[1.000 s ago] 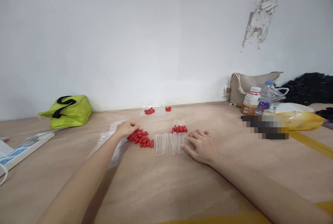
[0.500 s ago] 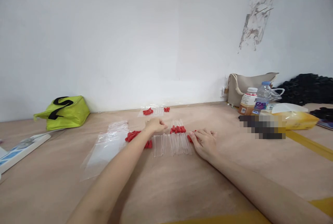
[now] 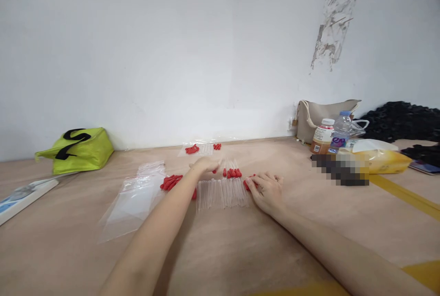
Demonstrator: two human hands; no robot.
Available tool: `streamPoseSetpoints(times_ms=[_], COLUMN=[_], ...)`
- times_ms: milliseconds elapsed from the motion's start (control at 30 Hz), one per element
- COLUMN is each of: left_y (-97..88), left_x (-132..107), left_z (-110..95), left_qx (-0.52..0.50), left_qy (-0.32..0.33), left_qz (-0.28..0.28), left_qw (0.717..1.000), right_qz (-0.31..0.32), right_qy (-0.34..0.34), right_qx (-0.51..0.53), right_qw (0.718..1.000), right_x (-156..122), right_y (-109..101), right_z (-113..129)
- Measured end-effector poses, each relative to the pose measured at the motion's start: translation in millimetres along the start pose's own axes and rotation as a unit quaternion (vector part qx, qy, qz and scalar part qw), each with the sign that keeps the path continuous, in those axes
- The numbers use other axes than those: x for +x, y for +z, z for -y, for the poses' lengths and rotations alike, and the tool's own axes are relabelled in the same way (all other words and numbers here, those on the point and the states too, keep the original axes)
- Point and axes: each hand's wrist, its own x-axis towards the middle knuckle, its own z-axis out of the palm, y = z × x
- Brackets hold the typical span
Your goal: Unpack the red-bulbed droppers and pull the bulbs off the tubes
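Observation:
My left hand [image 3: 205, 165] is closed in a pinch behind the row of clear tubes. A red-bulbed dropper [image 3: 215, 171] shows at its fingertips, partly hidden. Just right of it lie several droppers [image 3: 234, 173] with red rubber bulbs toward me and clear stems pointing to the wall. My right hand [image 3: 269, 189] rests on the table with thumb and forefinger closed on red rubber bulbs [image 3: 246, 185], mostly covered by the fingers. Between the hands, clear thin tubes [image 3: 222, 194] lie side by side. A heap of red bulbs [image 3: 171, 182] sits left, partly behind my left forearm.
Clear zip bags [image 3: 134, 200] lie on the left. Near the wall, another bag [image 3: 205, 149] bears tubes and red bulbs [image 3: 192, 149]. A green bag [image 3: 82, 149] and a power strip [image 3: 27, 197] are far left. Bottles [image 3: 323, 136] and a tissue pack [image 3: 385, 158] stand right.
My left hand has shifted slightly toward the tubes and lower, with a red bulb now showing at its fingertips. My right hand stays at the red bulbs. The whole view has shifted slightly.

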Motion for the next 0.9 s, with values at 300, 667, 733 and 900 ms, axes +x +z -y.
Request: streamPoseSetpoints(times_ms=[300, 667, 733, 900], left_y=[-44.7, 2.6, 4.6, 5.0], left_x=[-109.4, -163.7, -163.3, -162.3], left_z=[42.8, 56.6, 57.0, 59.1], left_qx=[0.116, 0.047, 0.041, 0.033], left_qy=[0.164, 0.368, 0.38, 0.388], left_qz=[-0.158, -0.237, -0.241, -0.215], left_qw=[0.967, 0.898, 0.892, 0.896], right_qz=[-0.051, 0.052, 0.051, 0.062], right_qy=[-0.082, -0.27, -0.276, -0.276], right_qx=[0.07, 0.078, 0.083, 0.096], right_qw=[0.993, 0.958, 0.956, 0.954], right_x=[0.2, -12.0, -13.7, -16.3], right_y=[3.2, -6.3, -2.9, -0.5], right_z=[-1.1, 46.5, 48.2, 50.6])
